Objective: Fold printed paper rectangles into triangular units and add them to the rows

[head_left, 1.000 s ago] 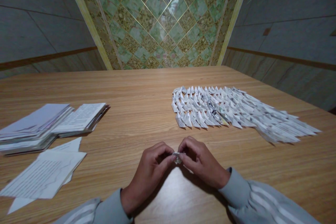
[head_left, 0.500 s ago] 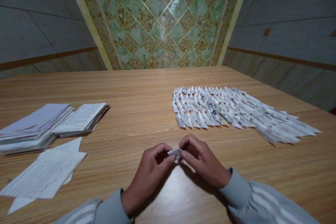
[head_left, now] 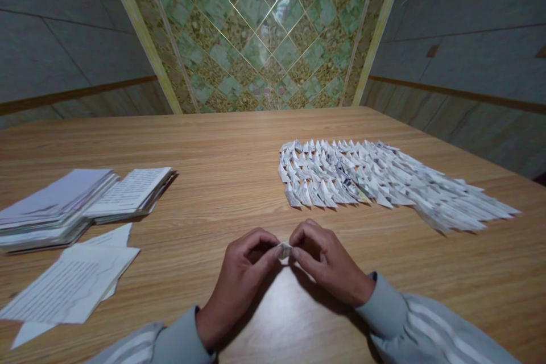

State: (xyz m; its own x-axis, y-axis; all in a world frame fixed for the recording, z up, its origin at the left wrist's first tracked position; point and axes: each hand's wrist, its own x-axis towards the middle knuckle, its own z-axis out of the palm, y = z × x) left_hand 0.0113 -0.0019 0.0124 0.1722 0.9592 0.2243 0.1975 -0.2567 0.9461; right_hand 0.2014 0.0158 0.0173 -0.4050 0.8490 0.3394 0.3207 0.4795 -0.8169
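Observation:
Between my two hands is a small folded piece of paper [head_left: 284, 251], printed with text and mostly covered by my fingers. My left hand [head_left: 249, 264] pinches its left end between thumb and forefinger. On the other end, the thumb and fingertips of my right hand [head_left: 326, 259] close in a pinch. Both hands are held just above the wooden table [head_left: 205, 193]. Beyond my right hand, several rows of small folded paper boats [head_left: 341, 173] stand packed close together, their points upward.
At the left lie a thick stack of paper [head_left: 55, 196] and a smaller stack of printed sheets [head_left: 130, 190] against it. Nearer to me, loose printed sheets [head_left: 70, 281] overlap. A tiled wall [head_left: 264, 34] rises behind the table's far edge.
My left hand has shifted slightly, and its fingers now sit closer round the left end of the folded paper. Less of the paper's pointed tip shows. The right hand has hardly moved.

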